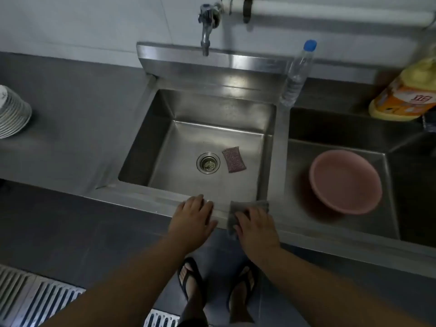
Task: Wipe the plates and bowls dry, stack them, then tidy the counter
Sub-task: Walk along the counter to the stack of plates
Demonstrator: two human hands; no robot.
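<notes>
The square steel sink [146, 138] holds a woven pink scouring pad [234, 160] by its drain [208, 162], the next basin [330, 128] a smooth pink bowl [345, 181], white plates [11, 114] stand stacked on the counter [70, 138] at left, and on the front rim the left grip [193, 220] lies flat and empty, the right grip [256, 228] pressing straight-fingered on a grey cloth [247, 205].

Stacked white dishes [13, 114] far L on counter [70, 102]; grey cloth [249, 204] on sink rim [146, 194].

Bare forearms [132, 274], bare left hand [192, 217] and right hand [256, 226], black thong flip-flops [195, 270] on bare feet [238, 300].
</notes>
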